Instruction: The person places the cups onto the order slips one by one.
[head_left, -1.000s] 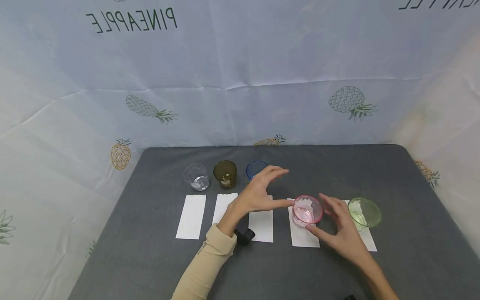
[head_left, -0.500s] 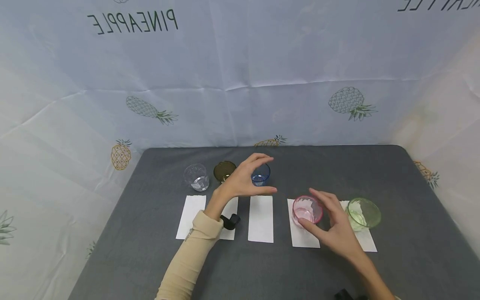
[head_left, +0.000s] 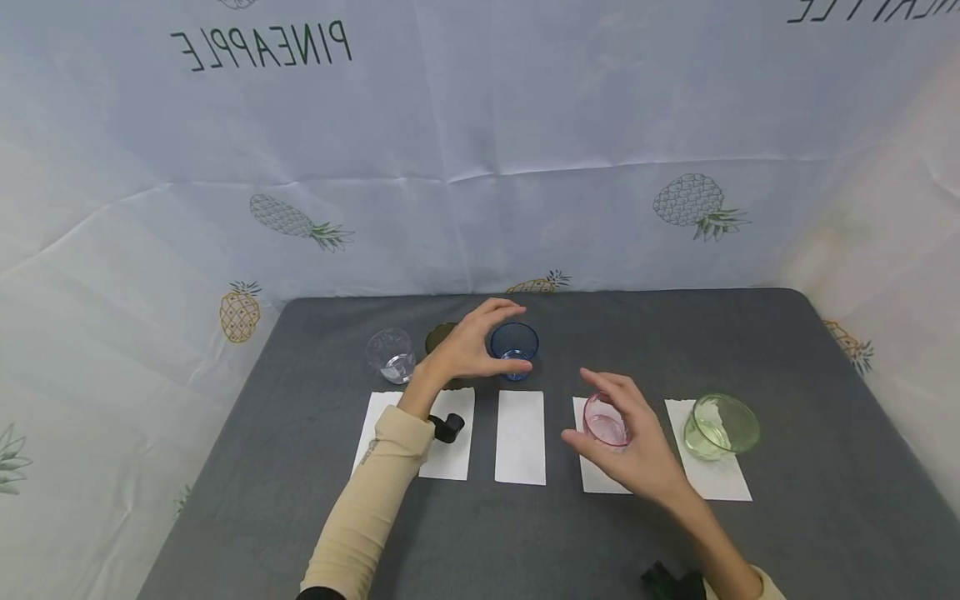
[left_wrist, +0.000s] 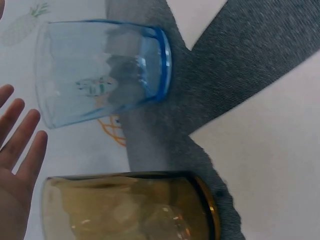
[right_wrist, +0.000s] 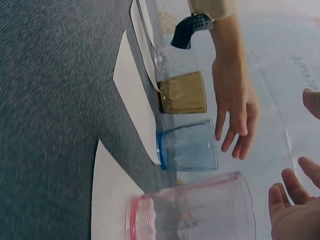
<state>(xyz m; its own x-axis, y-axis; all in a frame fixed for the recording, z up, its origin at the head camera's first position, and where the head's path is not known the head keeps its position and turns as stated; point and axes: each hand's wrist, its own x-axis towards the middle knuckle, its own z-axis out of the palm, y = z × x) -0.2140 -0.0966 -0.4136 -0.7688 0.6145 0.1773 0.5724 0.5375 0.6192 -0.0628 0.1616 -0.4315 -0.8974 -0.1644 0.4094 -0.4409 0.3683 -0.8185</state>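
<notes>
Left hand (head_left: 465, 347) has shifted left, now beside blue glass (head_left: 514, 343); grip spread wide, holds nothing, contact hard to judge. Right hand (head_left: 636, 443) also shifted left, now near pink glass (head_left: 606, 427), which sits on white paper (head_left: 602, 481); grip spread, holds nothing. Likely between grasps. Grey tabletop (head_left: 517, 537), pineapple-print curtain (head_left: 465, 125) behind.

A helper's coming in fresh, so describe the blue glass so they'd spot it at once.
On the gray table, look beyond the white papers to the back row. The blue glass stands at the right end, its tint unlike the brown glass and clear glass.
</notes>
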